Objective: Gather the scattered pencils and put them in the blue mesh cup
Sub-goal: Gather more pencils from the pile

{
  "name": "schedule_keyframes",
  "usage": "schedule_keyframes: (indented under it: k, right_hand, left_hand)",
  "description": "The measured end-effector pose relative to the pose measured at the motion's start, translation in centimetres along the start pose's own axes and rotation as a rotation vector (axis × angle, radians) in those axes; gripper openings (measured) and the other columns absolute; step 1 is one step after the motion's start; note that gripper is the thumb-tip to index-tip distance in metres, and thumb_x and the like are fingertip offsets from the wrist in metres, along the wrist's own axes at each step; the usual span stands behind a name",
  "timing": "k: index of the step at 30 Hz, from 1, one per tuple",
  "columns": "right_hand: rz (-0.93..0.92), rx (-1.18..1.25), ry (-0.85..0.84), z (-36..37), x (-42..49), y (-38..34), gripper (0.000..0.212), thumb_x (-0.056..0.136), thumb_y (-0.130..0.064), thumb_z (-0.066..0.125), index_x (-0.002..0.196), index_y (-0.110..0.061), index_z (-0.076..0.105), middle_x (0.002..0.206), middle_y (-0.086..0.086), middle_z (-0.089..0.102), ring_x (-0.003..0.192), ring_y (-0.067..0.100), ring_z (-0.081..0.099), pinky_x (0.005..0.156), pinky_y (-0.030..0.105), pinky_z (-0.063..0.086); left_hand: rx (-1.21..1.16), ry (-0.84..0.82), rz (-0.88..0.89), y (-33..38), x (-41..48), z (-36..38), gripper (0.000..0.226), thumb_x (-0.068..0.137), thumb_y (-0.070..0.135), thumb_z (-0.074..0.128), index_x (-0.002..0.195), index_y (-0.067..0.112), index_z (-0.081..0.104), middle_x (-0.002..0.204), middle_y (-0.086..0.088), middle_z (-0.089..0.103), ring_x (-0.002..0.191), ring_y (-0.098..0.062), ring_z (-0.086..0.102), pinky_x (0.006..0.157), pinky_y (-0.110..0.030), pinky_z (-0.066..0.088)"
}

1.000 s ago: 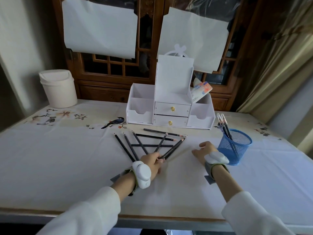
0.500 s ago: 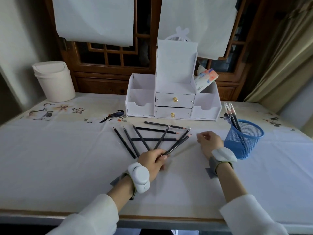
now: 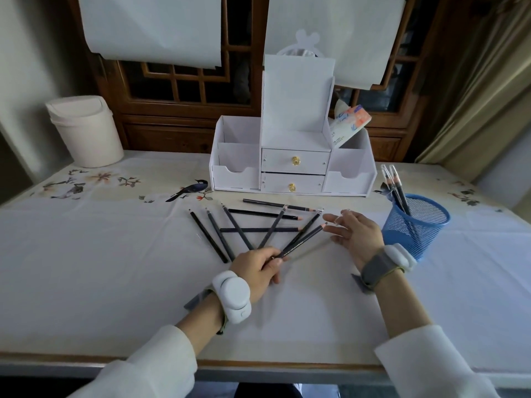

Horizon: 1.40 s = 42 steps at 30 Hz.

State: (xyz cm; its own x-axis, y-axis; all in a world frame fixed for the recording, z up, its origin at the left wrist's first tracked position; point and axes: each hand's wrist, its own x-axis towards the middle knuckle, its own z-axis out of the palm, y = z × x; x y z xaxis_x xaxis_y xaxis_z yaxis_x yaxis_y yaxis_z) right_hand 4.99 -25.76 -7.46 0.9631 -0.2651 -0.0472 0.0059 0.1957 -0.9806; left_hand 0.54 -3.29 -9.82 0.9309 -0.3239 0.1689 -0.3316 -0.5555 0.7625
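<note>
Several dark pencils [image 3: 260, 229] lie scattered and crossed on the white tablecloth in front of the organizer. My left hand [image 3: 255, 270] pinches the lower end of one dark pencil [image 3: 304, 240], lifted at a slant with its tip pointing up and right. My right hand [image 3: 355, 234] hovers with fingers spread, just right of that pencil's tip, holding nothing. The blue mesh cup [image 3: 416, 222] stands right of my right hand, with three pencils [image 3: 395, 186] leaning in it.
A white desk organizer [image 3: 293, 156] with two gold-knobbed drawers stands behind the pencils, a tissue pack [image 3: 349, 123] in its right bin. A white lidded bin [image 3: 86, 130] sits at the table's far left. The table's front edge [image 3: 258, 364] runs near me.
My left hand has lifted one pencil off the cloth. My right hand has opened and moved left and forward toward the pencil's tip. The camera has tilted down and closer.
</note>
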Motion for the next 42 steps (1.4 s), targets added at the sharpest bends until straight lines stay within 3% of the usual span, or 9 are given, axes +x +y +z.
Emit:
schedule_keyframes:
  k: [4,8,12,15,25,29,33,38,42]
  right_hand:
    - [0.005,0.0,-0.064,0.2,-0.2,0.0,0.022,0.097,-0.021,0.044,0.081,-0.009,0.054,0.094,0.007,0.073,0.067,0.018,0.069,0.06,0.029,0.05]
    - [0.011,-0.001,-0.119,0.6,-0.6,0.0,0.021,0.097,-0.019,0.044,0.079,-0.012,0.053,0.084,0.002,0.076,0.063,0.017,0.069,0.061,0.029,0.05]
    - [0.024,-0.008,-0.151,1.0,-1.0,0.0,0.021,0.097,-0.019,0.043,0.079,-0.014,0.051,0.081,0.001,0.077,0.064,0.019,0.069,0.06,0.029,0.049]
    - [0.03,-0.008,-0.156,1.1,-1.2,-0.1,0.019,0.098,-0.019,0.042,0.081,-0.014,0.05,0.082,0.002,0.076,0.065,0.02,0.07,0.06,0.03,0.049]
    - [0.041,0.039,-0.091,1.3,-1.6,-0.2,0.02,0.099,-0.017,0.038,0.083,-0.013,0.05,0.084,0.004,0.075,0.07,0.027,0.068,0.058,0.03,0.044]
    - [0.034,0.071,-0.073,1.4,-1.8,-0.6,0.022,0.099,-0.017,0.037,0.081,-0.014,0.05,0.089,0.008,0.072,0.073,0.029,0.066,0.059,0.031,0.043]
    - [0.035,0.045,-0.149,1.7,-2.3,-0.7,0.023,0.099,-0.016,0.036,0.08,-0.015,0.049,0.081,0.003,0.075,0.065,0.021,0.069,0.057,0.029,0.042]
    - [0.044,0.026,-0.186,1.9,-2.4,-0.7,0.024,0.099,-0.016,0.038,0.078,-0.014,0.048,0.085,0.007,0.074,0.072,0.027,0.067,0.056,0.029,0.042]
    - [0.049,0.019,-0.178,1.6,-2.0,-0.3,0.022,0.097,-0.015,0.043,0.077,-0.014,0.053,0.084,0.006,0.072,0.068,0.02,0.064,0.056,0.027,0.045]
  left_hand:
    - [-0.012,-0.006,-0.005,-0.1,0.0,0.0,0.019,0.094,0.022,0.047,0.1,0.027,0.065,0.05,0.023,0.061,0.05,0.011,0.054,0.054,0.0,0.038]
    - [-0.007,-0.006,0.008,-0.2,-0.1,0.0,0.019,0.094,0.024,0.047,0.1,0.03,0.064,0.052,0.03,0.061,0.052,0.011,0.056,0.055,0.001,0.038]
    - [-0.013,0.002,0.015,-0.3,-0.2,0.0,0.019,0.094,0.024,0.047,0.1,0.029,0.064,0.051,0.026,0.061,0.051,0.011,0.056,0.053,0.001,0.038]
    - [-0.012,0.007,0.023,-0.2,-0.1,-0.1,0.019,0.094,0.024,0.047,0.1,0.028,0.064,0.051,0.022,0.061,0.051,0.011,0.055,0.054,0.001,0.038]
    - [-0.025,0.002,0.03,-0.3,-0.1,0.0,0.019,0.094,0.023,0.046,0.1,0.029,0.064,0.054,0.031,0.061,0.048,0.011,0.055,0.051,0.0,0.037]
    - [-0.033,0.005,0.027,-0.4,-0.1,0.1,0.02,0.095,0.023,0.046,0.101,0.027,0.064,0.053,0.027,0.062,0.049,0.01,0.055,0.052,0.0,0.039]
    - [-0.023,0.01,0.025,-0.3,-0.1,0.0,0.02,0.095,0.022,0.047,0.103,0.025,0.065,0.053,0.017,0.061,0.05,0.01,0.055,0.053,-0.001,0.039]
    - [0.0,0.015,0.021,-0.3,-0.1,0.0,0.02,0.095,0.022,0.047,0.103,0.023,0.065,0.056,0.016,0.061,0.05,0.01,0.055,0.055,-0.003,0.04]
    - [0.011,0.012,0.012,-0.3,-0.1,0.0,0.02,0.095,0.023,0.046,0.103,0.023,0.064,0.057,0.016,0.062,0.052,0.009,0.056,0.059,-0.007,0.042]
